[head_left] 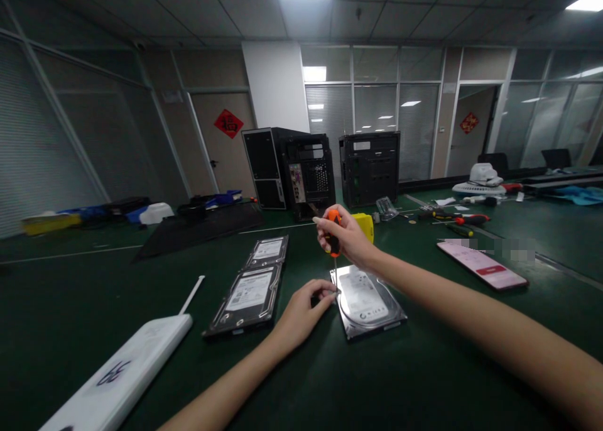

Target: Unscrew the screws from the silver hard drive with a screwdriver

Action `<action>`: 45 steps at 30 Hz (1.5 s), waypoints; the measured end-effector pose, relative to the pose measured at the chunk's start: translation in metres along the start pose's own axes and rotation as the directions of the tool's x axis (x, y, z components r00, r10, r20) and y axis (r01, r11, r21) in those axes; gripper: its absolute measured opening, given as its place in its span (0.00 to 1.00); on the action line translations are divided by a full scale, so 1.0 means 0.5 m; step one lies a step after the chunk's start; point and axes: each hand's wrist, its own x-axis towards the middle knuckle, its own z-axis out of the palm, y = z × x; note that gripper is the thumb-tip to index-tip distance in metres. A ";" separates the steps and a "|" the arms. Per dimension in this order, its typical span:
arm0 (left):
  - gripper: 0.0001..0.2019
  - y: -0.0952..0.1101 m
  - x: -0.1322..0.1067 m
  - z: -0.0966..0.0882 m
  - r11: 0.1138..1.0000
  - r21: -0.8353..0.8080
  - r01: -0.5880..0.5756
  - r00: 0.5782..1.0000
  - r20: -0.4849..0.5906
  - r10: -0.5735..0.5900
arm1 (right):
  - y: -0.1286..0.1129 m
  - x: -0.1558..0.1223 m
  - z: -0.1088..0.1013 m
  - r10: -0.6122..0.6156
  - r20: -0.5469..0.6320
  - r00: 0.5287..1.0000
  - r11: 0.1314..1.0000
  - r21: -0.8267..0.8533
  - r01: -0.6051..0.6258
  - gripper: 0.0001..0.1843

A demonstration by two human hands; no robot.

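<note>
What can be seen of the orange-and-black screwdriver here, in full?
The screwdriver has an orange-and-black handle, plastic or rubber by its look, and a thin, metallic-looking shaft. It stands nearly upright, shaft down, its handle gripped in the right hand. The lower end is at the left edge of the silver hard drive, close to the left hand; the tip's exact contact is too small to tell.

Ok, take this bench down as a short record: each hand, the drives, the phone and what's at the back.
Right hand: closed around an orange-and-black screwdriver, shaft pointing down
Left hand: fingertips beside the shaft's lower end; contact unclear
Drive at hands: silver hard drive, flat on the green table
Other drives: dark-edged drive to the left, another drive behind it
Phone: right side, screen lit
Back: black computer cases
</note>
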 end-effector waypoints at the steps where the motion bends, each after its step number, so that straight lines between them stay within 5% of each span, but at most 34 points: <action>1: 0.13 -0.002 0.001 0.000 1.000 -0.014 0.006 1.000 0.011 -0.006 | 0.000 0.000 0.001 0.004 0.003 1.000 1.000 -0.007 -0.004 0.15; 28: 0.13 -0.010 0.001 0.001 0.998 -0.040 0.039 0.999 0.014 -0.039 | -0.007 0.004 -0.014 0.032 0.080 0.996 0.996 0.078 -0.039 0.10; 39: 0.13 -0.012 0.003 0.001 0.999 -0.042 0.030 0.999 0.026 -0.028 | -0.027 0.006 -0.023 -0.039 0.003 0.999 0.994 0.100 0.039 0.08; 45: 0.13 -0.005 -0.001 -0.002 0.999 -0.018 0.038 0.999 0.030 -0.037 | -0.043 -0.002 -0.025 -0.048 0.010 0.999 0.992 -0.118 0.049 0.10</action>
